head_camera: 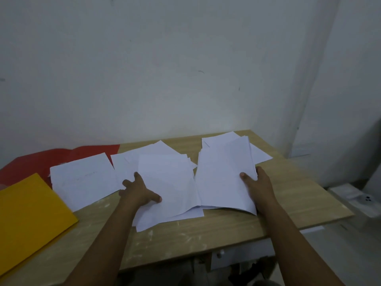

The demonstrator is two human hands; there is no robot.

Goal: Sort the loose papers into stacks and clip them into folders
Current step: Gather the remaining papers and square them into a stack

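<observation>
White loose papers lie spread over a wooden table [206, 230] in three rough piles. My left hand [138, 190] rests on the left side of the middle pile [167, 182], fingers spread, thumb pressing on a sheet. My right hand [257, 184] grips the right edge of the right pile [222, 178], thumb on top and fingers hidden under the sheets. A third pile [82, 180] lies further left, untouched. A yellow folder [28, 217] lies at the near left. A red folder [61, 157] lies partly under the left papers.
The table's back edge meets a white wall [185, 69]. Its right edge drops off near a white object on the floor [362, 199]. A drawer knob [220, 253] shows below the front edge. Bare wood runs along the front of the table.
</observation>
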